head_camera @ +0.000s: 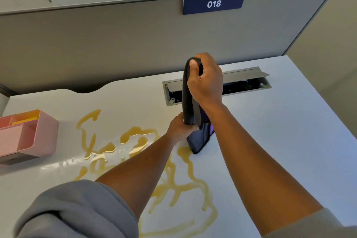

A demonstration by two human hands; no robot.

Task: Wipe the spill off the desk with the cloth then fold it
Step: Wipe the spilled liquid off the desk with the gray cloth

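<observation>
Both hands hold the dark cloth above the desk, just in front of the open cable tray near the desk's far edge. Right hand pinches the cloth's upper fold, thumb on the near face and fingers curled over the top; left hand grips it lower down, so the cloth hangs nearly upright between them, its lowest corner touching or almost touching the desktop.

Cloth: soft and limp, evidently light, doubled into several layers; it drapes from the upper grip and should conform to any surface. Best taken by a bunched fold or spread flat under the palm for wiping; once wet it will probably grow heavier and cling.

Spill: thin yellowish trails, unwiped, running from the middle of the desk toward the near edge, partly beneath the forearms.

Room: bare desktop lies toward the right edge. A pink organiser stands at the left edge, near the spill's leftmost trail. The grey partition closes off the far side, and liquid pushed that way could enter the open tray.
</observation>
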